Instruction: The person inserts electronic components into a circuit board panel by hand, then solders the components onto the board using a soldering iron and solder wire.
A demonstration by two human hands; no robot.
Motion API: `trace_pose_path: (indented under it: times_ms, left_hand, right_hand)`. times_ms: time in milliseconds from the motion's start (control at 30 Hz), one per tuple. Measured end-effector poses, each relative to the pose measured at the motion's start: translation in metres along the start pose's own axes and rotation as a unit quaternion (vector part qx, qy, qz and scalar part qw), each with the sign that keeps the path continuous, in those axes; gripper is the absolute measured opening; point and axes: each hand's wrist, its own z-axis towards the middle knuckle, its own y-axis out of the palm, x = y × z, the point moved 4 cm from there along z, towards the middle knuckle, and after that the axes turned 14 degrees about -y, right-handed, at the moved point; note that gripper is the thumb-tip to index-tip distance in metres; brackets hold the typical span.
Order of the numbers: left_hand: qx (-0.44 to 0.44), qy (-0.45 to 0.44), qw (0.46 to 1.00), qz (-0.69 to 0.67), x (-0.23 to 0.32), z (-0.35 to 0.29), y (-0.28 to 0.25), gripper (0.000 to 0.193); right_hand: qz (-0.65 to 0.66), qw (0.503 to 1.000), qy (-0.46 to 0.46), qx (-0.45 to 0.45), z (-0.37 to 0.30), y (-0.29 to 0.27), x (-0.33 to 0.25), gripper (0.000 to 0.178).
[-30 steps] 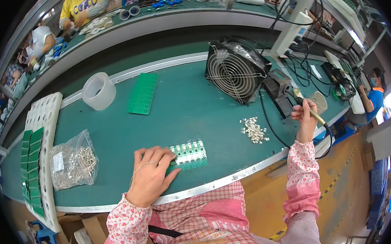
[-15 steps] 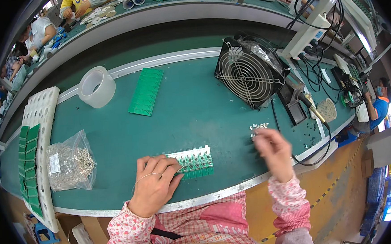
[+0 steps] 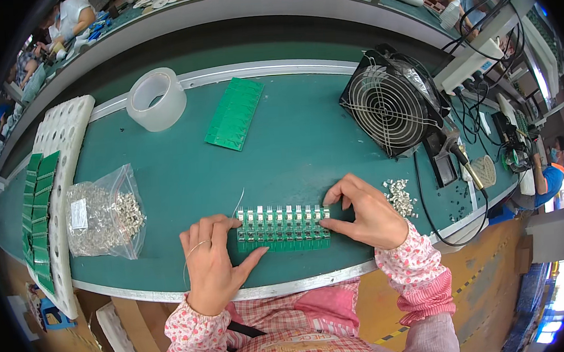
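A green circuit board panel (image 3: 284, 235) lies near the front edge of the bench, with a row of small white connectors along its far side. My left hand (image 3: 210, 261) is at the panel's left end, its fingertips closed on a thin solder wire (image 3: 241, 198). The wire sticks up past the fingers and loops back over the hand. Its thumb stretches along the panel's near edge. My right hand (image 3: 368, 217) grips the panel's right end between thumb and forefinger. Beyond that hand lies a pile of loose white connectors (image 3: 400, 198).
A bare green panel (image 3: 234, 114), a tape roll (image 3: 173, 105) and a fan (image 3: 388, 111) stand farther back. Right of the fan is a soldering iron (image 3: 459, 155) with its cable. A bag of small parts (image 3: 103, 216) and a white foam tray (image 3: 66, 137) holding green boards are left.
My right hand has come left from the loose connectors to the panel's right end. The panel now lies straighter, its row of connectors in full view. The whole view has shifted slightly.
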Motion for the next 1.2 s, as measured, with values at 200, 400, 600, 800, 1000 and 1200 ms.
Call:
trace_pose_path:
  times_ms: [200,400,600,800,1000,1200]
  left_hand:
    - [0.016,-0.035,0.998,-0.048,-0.004,-0.002,0.002,0.057]
    - [-0.025,-0.047,0.992,-0.118,-0.009,0.004,0.001,0.053]
    - [-0.202,-0.133,0.831,-0.500,-0.009,0.019,0.006,0.038]
    - [-0.223,-0.171,0.778,-0.561,-0.003,0.033,0.009,0.028]
    - [0.057,0.226,0.960,-0.156,0.012,0.024,-0.018,0.025]
    - [-0.051,0.299,0.952,-0.047,0.005,-0.012,-0.016,0.023]
  right_hand:
    - [0.243,0.965,0.094,0.011,-0.013,0.010,0.008,0.029]
    - [0.397,0.909,0.087,0.089,-0.028,0.024,0.010,0.031]
    - [0.494,0.851,0.093,0.150,-0.038,0.027,0.005,0.033]
    - [0.443,0.855,0.082,0.255,-0.056,0.022,0.008,0.043]
    - [0.421,0.668,0.072,0.609,-0.147,-0.079,0.093,0.048]
    - [0.512,0.625,0.082,0.584,-0.161,-0.119,0.169,0.043]
